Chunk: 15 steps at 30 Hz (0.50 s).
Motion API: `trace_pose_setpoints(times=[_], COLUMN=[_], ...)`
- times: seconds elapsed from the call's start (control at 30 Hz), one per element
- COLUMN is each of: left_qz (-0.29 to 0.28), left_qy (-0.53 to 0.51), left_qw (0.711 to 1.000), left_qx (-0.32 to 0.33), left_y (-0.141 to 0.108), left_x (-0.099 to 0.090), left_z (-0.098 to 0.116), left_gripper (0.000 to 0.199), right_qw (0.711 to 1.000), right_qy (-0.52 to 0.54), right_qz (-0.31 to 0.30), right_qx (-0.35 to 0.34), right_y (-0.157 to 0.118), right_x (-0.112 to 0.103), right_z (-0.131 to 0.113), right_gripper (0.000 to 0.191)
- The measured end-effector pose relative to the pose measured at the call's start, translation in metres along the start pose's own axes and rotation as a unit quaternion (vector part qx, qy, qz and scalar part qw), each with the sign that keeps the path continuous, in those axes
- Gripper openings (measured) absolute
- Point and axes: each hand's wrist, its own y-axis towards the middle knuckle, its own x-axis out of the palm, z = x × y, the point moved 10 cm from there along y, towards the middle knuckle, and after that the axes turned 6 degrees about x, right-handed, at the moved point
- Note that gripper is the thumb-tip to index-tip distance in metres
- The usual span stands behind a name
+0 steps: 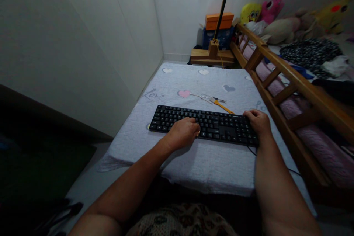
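Observation:
A black computer keyboard [228,131] lies across the cloth-covered table in front of me, its cable leaving near the right end. My left hand [184,132] rests over its keys left of the middle, fingers curled together; a pale spot shows at the fingertips, too small to name. At the right end, my right hand [257,121] grips the keyboard's edge, with the thumb side on top. Just behind the keyboard lies a small brush with an orange handle [223,107]. Beside it are thin pale sticks [203,97] and a slim dark-tipped tool [220,99].
A light cloth with hearts [171,81] covers the table. Along the right runs a wooden bed rail [290,68], with plush toys [272,9] and clothes behind it. A wooden stand [212,55] and an orange box [219,21] are at the back; a pale wall closes the left.

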Motion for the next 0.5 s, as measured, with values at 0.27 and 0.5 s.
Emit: trace_pose_setpoints(times=[0.27, 0.5], left_qz=[0.006, 0.061], left_qy=[-0.007, 0.022], left_qw=[1.0, 0.998], left_qx=[0.009, -0.015], left_y=[-0.002, 0.02], left_x=[-0.005, -0.015], left_z=[0.002, -0.013], left_gripper=[0.024, 0.028], right_qw=[1.0, 1.0], right_qy=[-0.006, -0.014], right_qz=[0.003, 0.001], right_qx=[-0.013, -0.006], right_y=[0.001, 0.0], right_x=[0.0, -0.001], right_z=[-0.001, -0.003], right_gripper=[0.033, 0.032])
